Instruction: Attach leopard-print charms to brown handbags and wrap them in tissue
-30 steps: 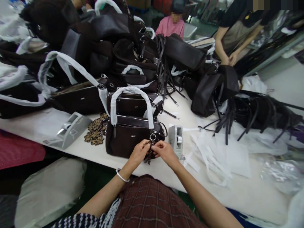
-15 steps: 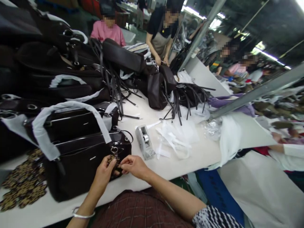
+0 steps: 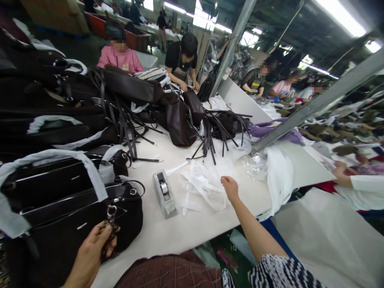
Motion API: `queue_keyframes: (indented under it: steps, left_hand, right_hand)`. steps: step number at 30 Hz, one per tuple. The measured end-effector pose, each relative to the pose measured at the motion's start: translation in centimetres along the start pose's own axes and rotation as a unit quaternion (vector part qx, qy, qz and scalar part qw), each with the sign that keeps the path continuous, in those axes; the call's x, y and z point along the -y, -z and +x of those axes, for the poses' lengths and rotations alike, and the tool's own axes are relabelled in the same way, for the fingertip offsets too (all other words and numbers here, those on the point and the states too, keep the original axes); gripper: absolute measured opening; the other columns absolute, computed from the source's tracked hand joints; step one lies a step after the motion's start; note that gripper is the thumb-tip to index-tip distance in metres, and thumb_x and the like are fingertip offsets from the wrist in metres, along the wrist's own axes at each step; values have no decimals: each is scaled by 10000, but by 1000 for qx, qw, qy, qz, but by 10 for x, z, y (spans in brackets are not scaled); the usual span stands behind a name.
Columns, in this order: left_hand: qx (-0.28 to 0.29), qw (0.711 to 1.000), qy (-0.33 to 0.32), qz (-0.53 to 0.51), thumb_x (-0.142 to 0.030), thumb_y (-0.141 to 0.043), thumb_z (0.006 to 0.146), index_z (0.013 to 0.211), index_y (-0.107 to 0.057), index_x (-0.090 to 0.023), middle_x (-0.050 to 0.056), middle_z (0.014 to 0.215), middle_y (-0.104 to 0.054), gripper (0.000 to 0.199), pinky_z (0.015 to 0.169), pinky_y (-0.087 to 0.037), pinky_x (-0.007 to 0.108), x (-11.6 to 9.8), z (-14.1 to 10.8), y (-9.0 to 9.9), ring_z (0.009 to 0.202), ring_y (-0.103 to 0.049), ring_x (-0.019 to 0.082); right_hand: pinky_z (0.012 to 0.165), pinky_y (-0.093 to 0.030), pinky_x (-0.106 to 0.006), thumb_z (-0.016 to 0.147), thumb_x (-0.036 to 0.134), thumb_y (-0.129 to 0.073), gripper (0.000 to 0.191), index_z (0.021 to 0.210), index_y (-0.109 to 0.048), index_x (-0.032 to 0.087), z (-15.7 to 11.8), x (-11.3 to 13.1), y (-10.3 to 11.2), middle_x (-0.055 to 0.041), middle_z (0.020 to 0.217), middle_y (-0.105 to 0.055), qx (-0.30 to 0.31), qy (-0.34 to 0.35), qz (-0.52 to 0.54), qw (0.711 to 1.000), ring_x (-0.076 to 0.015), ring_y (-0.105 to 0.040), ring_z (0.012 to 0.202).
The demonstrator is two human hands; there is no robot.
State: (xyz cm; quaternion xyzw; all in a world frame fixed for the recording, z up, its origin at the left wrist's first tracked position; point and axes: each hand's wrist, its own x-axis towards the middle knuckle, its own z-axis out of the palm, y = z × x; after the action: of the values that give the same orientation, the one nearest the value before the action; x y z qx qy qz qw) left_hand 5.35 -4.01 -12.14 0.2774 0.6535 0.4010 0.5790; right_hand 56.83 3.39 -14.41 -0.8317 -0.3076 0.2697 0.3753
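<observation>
My left hand [image 3: 93,246] is closed around a brown-and-black patterned bag charm [image 3: 113,229]. The charm hangs by a metal ring [image 3: 112,212] at the front of a dark handbag [image 3: 63,240] with a white-wrapped handle [image 3: 87,166]. Away to the right, above the white wrapping scraps [image 3: 207,188], is my right hand [image 3: 231,189], its fingers pinched together. Whether anything thin is between those fingertips I cannot make out. A grey tape dispenser [image 3: 165,195] stands on the table between my two hands.
Dark handbags [image 3: 45,104] are heaped at the left and back. Bags with long straps [image 3: 210,136] lie beyond the scraps. A slanted metal post [image 3: 300,108] crosses on the right beside white material [image 3: 277,176]. Two people work across the table; others sit farther right.
My right hand has left the charm and moved right, over the white scraps. My left hand still holds the charm. The view has swung to the right.
</observation>
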Motion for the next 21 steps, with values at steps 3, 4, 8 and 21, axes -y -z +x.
queue_keyframes:
  steps: [3,4,8,21]
  left_hand:
    - [-28,999,1,18,-595,-730,697,949,-611,-204,-36,569,-609,480,432,-417,215,7,1,0,434,-458,100]
    - [-41,999,2,20,-585,-736,696,956,-614,-208,-30,602,-633,474,443,-437,217,9,3,1,454,-493,107]
    - [-99,995,21,6,-494,-801,641,1032,-617,-229,6,854,-732,507,568,-563,242,15,11,3,703,-693,180]
    - [-104,994,-6,-15,-514,-780,677,1012,-570,-133,76,848,-725,549,609,-545,255,-5,6,-19,739,-725,201]
  right_hand:
    - [980,-444,-394,779,424,-524,341,957,-663,168,46,-7,7,-139,1070,-704,-30,-4,-88,996,-279,-619,1074]
    - [1021,-412,-395,788,396,-527,358,1024,-656,159,59,-9,7,-155,1155,-677,-33,-7,-116,993,-283,-592,1136]
    - [1060,-371,-453,703,382,-692,613,1249,-557,139,98,-16,-3,-220,1355,-540,-23,-46,-222,974,-348,-469,1294]
    - [901,-453,-502,597,519,-722,358,866,-665,290,196,-72,13,-256,1043,-678,134,-17,-354,926,-390,-648,1048]
